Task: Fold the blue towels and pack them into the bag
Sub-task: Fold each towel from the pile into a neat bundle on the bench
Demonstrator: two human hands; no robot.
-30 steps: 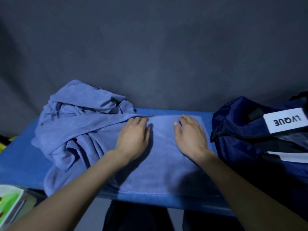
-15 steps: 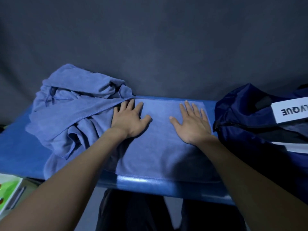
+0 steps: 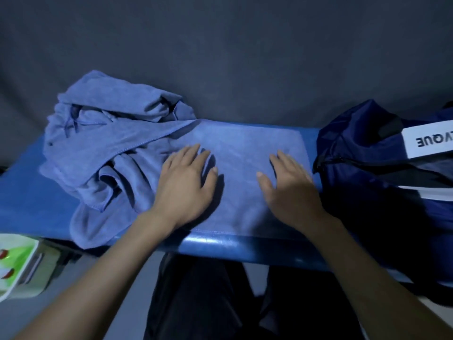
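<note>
A blue towel point(image 3: 241, 153) lies spread flat on the blue bench point(image 3: 29, 207). My left hand point(image 3: 187, 185) presses palm-down on its left part, fingers apart. My right hand point(image 3: 289, 185) rests palm-down on its right part, also with spread fingers. Neither hand holds anything. A crumpled heap of blue towels point(image 3: 110, 138) sits on the bench to the left, touching the flat towel. A dark navy bag point(image 3: 382, 173) with a white label stands at the right end of the bench, its zipped mouth facing the towel.
A dark grey backdrop point(image 3: 220, 57) hangs behind the bench. A white and green box point(image 3: 17, 263) sits low at the left, below the bench edge. My dark trousers point(image 3: 208, 298) show under the bench's near edge.
Both hands have slid back toward me across the flat towel and spread further apart. The view has shifted slightly.
</note>
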